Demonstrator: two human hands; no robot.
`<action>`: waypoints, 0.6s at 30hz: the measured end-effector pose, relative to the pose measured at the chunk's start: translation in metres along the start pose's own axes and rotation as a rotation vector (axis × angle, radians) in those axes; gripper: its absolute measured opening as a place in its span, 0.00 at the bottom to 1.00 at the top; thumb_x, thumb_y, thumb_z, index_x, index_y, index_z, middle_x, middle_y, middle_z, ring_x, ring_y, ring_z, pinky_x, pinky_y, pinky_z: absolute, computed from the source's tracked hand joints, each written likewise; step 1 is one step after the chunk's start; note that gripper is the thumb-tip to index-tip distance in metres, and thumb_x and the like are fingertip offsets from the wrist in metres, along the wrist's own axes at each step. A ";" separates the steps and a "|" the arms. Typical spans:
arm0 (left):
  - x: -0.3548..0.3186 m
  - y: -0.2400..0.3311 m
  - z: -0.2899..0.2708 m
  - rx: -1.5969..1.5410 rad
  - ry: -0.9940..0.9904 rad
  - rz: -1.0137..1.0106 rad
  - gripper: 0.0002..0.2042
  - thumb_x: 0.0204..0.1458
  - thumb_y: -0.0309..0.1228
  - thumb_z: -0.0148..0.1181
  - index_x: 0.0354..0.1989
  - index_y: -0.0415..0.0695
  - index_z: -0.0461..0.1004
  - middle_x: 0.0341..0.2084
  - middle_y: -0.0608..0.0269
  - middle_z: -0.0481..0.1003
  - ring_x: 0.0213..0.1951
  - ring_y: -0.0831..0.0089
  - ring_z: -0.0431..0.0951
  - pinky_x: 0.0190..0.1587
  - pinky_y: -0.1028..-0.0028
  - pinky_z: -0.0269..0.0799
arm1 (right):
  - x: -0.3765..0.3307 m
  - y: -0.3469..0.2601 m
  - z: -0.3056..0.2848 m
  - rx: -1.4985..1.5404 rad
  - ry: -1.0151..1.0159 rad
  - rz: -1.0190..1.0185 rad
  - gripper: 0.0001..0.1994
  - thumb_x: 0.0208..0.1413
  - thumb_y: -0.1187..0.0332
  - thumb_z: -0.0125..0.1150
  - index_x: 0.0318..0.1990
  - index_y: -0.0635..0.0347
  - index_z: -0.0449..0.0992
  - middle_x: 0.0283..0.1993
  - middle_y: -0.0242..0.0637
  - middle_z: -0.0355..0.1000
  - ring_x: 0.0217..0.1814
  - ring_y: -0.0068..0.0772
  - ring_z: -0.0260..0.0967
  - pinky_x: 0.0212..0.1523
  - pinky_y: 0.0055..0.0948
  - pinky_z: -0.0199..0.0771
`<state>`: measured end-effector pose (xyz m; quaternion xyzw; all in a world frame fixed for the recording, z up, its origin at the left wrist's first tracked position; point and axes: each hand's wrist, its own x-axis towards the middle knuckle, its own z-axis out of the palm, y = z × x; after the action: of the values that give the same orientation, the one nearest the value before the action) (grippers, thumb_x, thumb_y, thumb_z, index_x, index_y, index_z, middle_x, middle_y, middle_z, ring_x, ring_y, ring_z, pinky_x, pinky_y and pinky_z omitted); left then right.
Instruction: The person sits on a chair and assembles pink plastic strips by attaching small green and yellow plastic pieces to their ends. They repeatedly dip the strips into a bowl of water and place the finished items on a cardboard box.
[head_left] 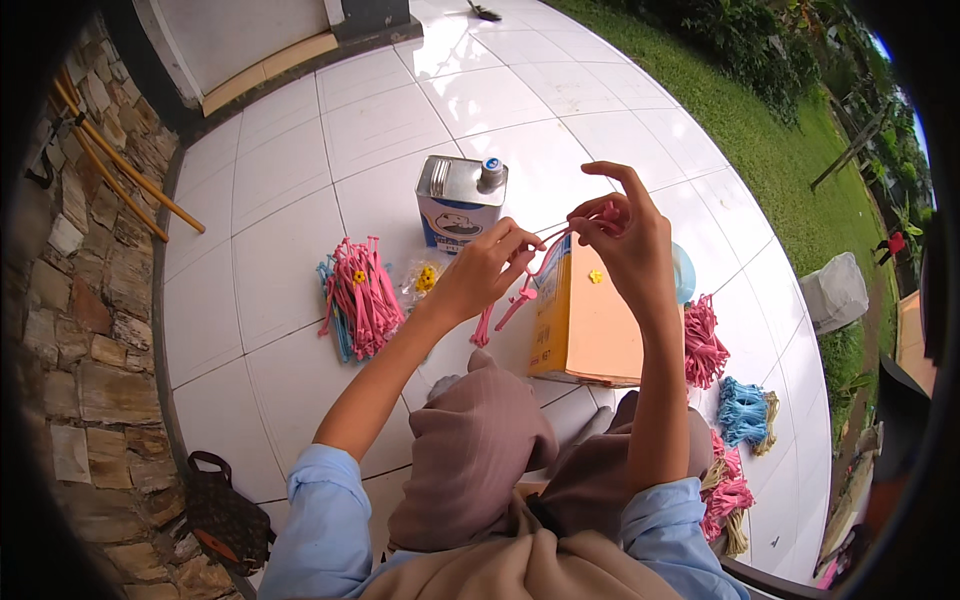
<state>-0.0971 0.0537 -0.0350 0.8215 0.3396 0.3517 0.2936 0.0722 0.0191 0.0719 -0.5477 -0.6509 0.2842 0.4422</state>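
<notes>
Left hand [485, 268] and right hand [620, 225] both pinched on one pink straw strip [535, 262], raised above the cardboard box [590, 330]; bending apparently midway. Finished pink pile [360, 295] on the tiles at left; tassel bundles [705, 345] waiting at right.

Single view: head-worn fisheye camera, looking steeply down over the person's lap and knees. Close range; both raised hands sit near frame centre. Forearms enter from the lower edge. Beyond the hands, glossy white floor tiles [300, 200] curve toward the rim; left of them a rough stone wall [70, 330], right of them a green lawn [790, 150].
</notes>
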 end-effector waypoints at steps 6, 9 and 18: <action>0.031 0.081 -0.013 -0.388 0.154 -0.055 0.10 0.62 0.32 0.34 0.34 0.40 0.61 0.16 0.67 0.64 0.20 0.78 0.64 0.27 0.75 0.64 | -0.017 -0.032 -0.059 0.303 0.167 -0.264 0.32 0.45 0.86 0.58 0.58 0.58 0.54 0.39 0.37 0.64 0.34 0.26 0.74 0.36 0.22 0.79; 0.036 0.102 -0.006 -0.352 0.262 0.023 0.11 0.62 0.35 0.36 0.34 0.40 0.61 0.17 0.66 0.64 0.21 0.80 0.62 0.26 0.77 0.61 | -0.030 -0.021 -0.076 0.380 0.253 -0.357 0.37 0.43 0.86 0.59 0.61 0.58 0.48 0.35 0.33 0.59 0.37 0.24 0.72 0.43 0.24 0.77; 0.009 0.085 0.010 -0.787 0.016 -0.071 0.07 0.58 0.29 0.47 0.42 0.41 0.66 0.31 0.65 0.74 0.25 0.87 0.63 0.26 0.86 0.59 | -0.044 0.029 -0.093 0.663 0.299 -0.410 0.43 0.42 0.84 0.63 0.63 0.55 0.41 0.37 0.33 0.59 0.40 0.23 0.67 0.47 0.28 0.72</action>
<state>-0.0547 0.0071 0.0243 0.6310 0.2094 0.4511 0.5953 0.1687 -0.0269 0.0769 -0.2699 -0.5485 0.3018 0.7316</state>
